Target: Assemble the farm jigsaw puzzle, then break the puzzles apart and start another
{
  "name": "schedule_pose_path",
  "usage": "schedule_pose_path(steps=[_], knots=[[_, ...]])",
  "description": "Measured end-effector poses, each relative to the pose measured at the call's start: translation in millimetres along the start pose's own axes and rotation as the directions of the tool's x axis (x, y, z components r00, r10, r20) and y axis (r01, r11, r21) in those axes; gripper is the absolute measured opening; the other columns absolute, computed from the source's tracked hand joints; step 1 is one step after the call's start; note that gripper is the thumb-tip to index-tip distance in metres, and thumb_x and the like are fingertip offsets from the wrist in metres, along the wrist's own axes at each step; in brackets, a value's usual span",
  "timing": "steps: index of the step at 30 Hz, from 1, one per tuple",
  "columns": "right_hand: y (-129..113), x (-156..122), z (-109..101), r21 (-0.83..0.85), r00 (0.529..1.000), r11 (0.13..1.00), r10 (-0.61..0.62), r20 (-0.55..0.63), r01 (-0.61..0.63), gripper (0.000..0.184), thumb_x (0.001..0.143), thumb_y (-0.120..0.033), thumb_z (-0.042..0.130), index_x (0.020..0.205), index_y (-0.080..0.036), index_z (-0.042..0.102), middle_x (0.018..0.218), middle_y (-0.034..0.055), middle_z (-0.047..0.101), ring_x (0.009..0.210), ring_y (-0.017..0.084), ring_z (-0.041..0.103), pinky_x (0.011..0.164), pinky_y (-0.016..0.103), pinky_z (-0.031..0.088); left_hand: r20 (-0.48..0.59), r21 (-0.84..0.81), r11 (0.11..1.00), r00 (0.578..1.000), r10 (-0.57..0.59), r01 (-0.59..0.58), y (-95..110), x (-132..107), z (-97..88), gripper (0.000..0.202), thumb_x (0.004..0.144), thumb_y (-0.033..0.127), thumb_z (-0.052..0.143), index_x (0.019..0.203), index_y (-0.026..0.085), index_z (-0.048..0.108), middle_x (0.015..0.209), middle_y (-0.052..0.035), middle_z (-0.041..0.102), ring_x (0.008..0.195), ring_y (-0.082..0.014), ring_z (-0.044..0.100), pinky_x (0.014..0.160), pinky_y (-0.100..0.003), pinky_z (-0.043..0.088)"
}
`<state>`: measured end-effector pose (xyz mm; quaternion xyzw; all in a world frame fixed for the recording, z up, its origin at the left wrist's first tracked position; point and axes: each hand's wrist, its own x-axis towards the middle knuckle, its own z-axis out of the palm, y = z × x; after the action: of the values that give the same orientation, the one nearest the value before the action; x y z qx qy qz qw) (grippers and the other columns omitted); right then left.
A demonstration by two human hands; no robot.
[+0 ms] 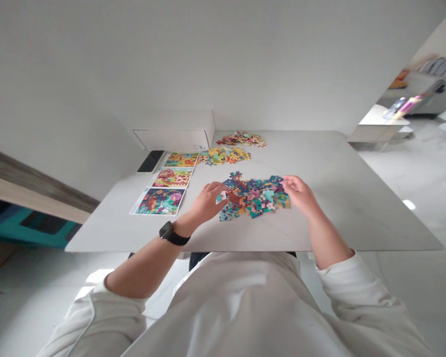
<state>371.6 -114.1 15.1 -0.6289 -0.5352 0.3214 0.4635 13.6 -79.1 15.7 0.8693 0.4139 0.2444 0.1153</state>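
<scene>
A loose heap of jigsaw puzzle pieces [258, 197], mostly teal, dark blue and brown, lies on the table in front of me. At the heap's left edge is my left hand [207, 202]; its thumb and fingers curve apart, with a pale piece [221, 197] showing in the gap between them. My right hand [299, 193] is at the right end, thumb and fingertips closed at the edge of a dark blue puzzle piece [276, 181]. The tips of those fingers are small and partly blurred.
Three picture cards [159, 202] lie in a column at left, beside a black phone [150, 161]. A white box [171, 139] stands by the wall. Farther back are a yellow puzzle pile [226, 155] and a red one [241, 139]. The table's [357, 208] front edge is near my body.
</scene>
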Motion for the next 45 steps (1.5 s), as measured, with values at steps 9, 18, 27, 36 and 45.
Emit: schedule_pose_path(steps=[9, 18, 27, 36, 45], knots=[[-5, -5, -47, 0.521, 0.805, 0.638, 0.563, 0.187, -0.567, 0.017, 0.094, -0.020, 0.066, 0.110, -0.026, 0.064, 0.108, 0.0075, 0.072, 0.095, 0.020, 0.073, 0.086, 0.039, 0.065, 0.318, 0.082, 0.924, 0.889, 0.331, -0.373, 73, 36, 60.9, 0.045, 0.102, 0.036, 0.065, 0.146, 0.023, 0.066, 0.161, -0.0158, 0.053, 0.149, -0.0364, 0.050, 0.125, -0.055, 0.043], [-12, 7, -17, 0.416, 0.757, 0.633, 0.554, 0.346, -0.653, 0.001, 0.101, -0.019, 0.064, 0.099, -0.019, 0.064, 0.077, 0.0021, 0.072, 0.063, 0.013, 0.067, 0.060, 0.023, 0.060, 0.327, 0.174, 0.933, 0.912, 0.247, -0.315, 86, 43, 71.5, 0.040, 0.105, 0.029, 0.058, 0.143, 0.023, 0.067, 0.158, -0.0154, 0.055, 0.142, -0.0341, 0.056, 0.118, -0.052, 0.050], [-2, 11, 17, -0.003, 0.878, 0.881, 0.471, 0.089, -0.473, 0.024, 0.086, -0.016, 0.078, 0.106, -0.020, 0.067, 0.079, 0.0000, 0.075, 0.061, 0.015, 0.069, 0.053, 0.024, 0.057, 0.308, 0.134, 0.958, 0.929, 0.202, -0.253, 71, 28, 58.0, 0.039, 0.102, 0.023, 0.056, 0.139, 0.026, 0.070, 0.151, -0.0140, 0.062, 0.141, -0.0357, 0.057, 0.114, -0.056, 0.050], [1, 30, 26, -0.048, 0.903, 0.902, 0.430, -0.005, -0.430, 0.036, 0.088, -0.042, 0.082, 0.113, -0.021, 0.068, 0.090, 0.0033, 0.079, 0.073, 0.019, 0.072, 0.066, 0.029, 0.061, 0.322, 0.089, 0.928, 0.892, 0.318, -0.363, 73, 34, 56.4, 0.043, 0.095, 0.015, 0.060, 0.137, 0.023, 0.070, 0.154, -0.0138, 0.060, 0.143, -0.0333, 0.054, 0.124, -0.054, 0.041], [-1, 34, 22, -0.048, 0.952, 0.953, 0.301, 0.050, -0.299, 0.040, 0.090, -0.039, 0.070, 0.125, -0.020, 0.072, 0.107, 0.0056, 0.080, 0.084, 0.019, 0.072, 0.068, 0.024, 0.055, 0.250, 0.132, 0.952, 0.939, 0.238, -0.276, 92, 52, 69.9, 0.054, 0.100, 0.031, 0.063, 0.153, 0.021, 0.057, 0.155, -0.0169, 0.060, 0.142, -0.0357, 0.054, 0.120, -0.054, 0.042]])
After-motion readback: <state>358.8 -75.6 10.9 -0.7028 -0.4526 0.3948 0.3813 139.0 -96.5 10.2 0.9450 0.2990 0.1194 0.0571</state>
